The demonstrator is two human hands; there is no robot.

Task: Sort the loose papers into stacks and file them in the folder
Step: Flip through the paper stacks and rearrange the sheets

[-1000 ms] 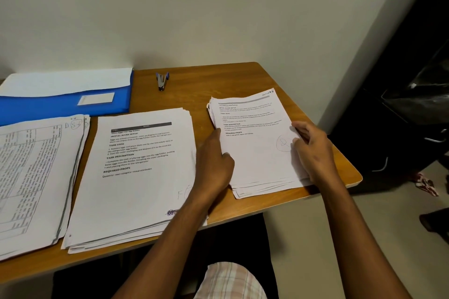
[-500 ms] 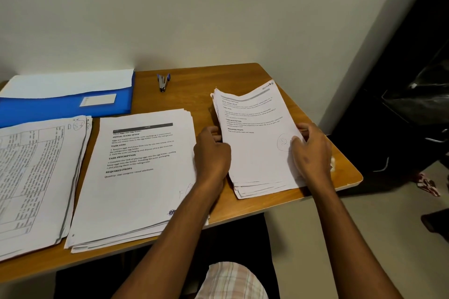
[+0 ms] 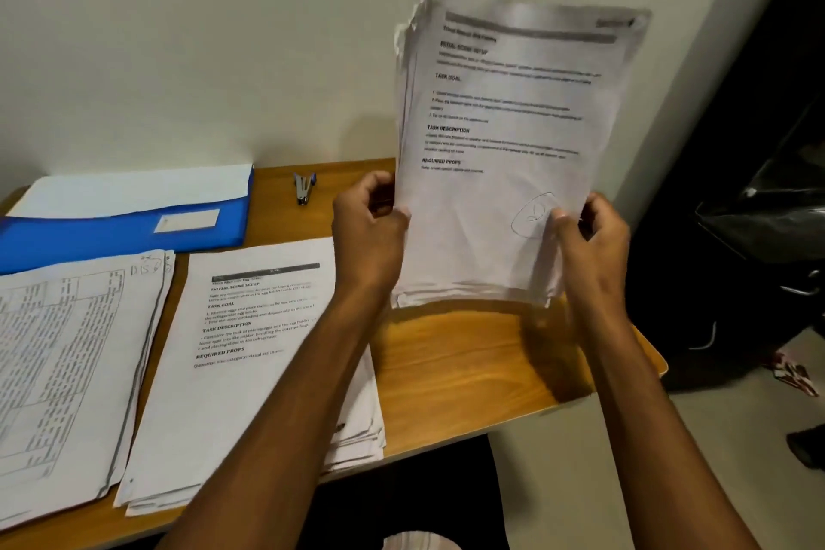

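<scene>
The person is holding a thick stack of white printed sheets (image 3: 500, 174) upright, its lower edge just above or touching the brown wooden bench (image 3: 468, 353). The left hand (image 3: 370, 223) and right hand (image 3: 589, 232) are grasping its two side edges, fingers curled round. Tapping squarely should even the ragged edges before filing in the blue plastic folder (image 3: 120, 232), lying well apart at the bench's far left.

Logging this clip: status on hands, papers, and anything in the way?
Left hand and right hand grip held stack upright above table. Two stacks flat; blue folder at back. Stapler nearby, nothing blocking.
</scene>
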